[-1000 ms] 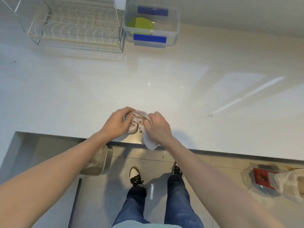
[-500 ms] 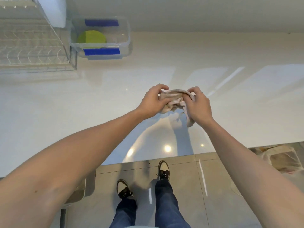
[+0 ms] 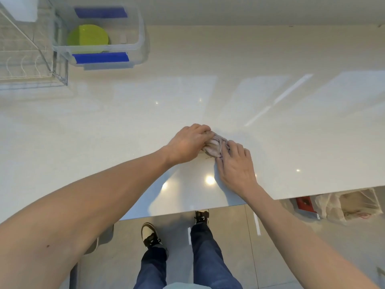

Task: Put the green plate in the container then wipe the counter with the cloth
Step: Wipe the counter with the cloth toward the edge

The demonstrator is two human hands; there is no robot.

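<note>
The green plate [image 3: 88, 38] lies inside the clear plastic container [image 3: 140, 34] with blue handles at the far left of the white counter [image 3: 270, 101]. A bunched pale cloth [image 3: 215, 146] rests on the counter in the middle. My left hand [image 3: 187, 143] grips its left side with curled fingers. My right hand [image 3: 235, 165] presses down on its right side, fingers over the fabric. Most of the cloth is hidden under both hands.
A wire dish rack [image 3: 27, 65] stands at the far left, beside the container. The counter's front edge runs just below my hands. On the floor at right lie a plastic bag [image 3: 341, 205] and a red item [image 3: 304, 203]. My shoes and legs are below.
Both hands carried the cloth from the counter's front edge out over the surface, held it up briefly, and now press it down onto the counter. The view has shifted rightward.
</note>
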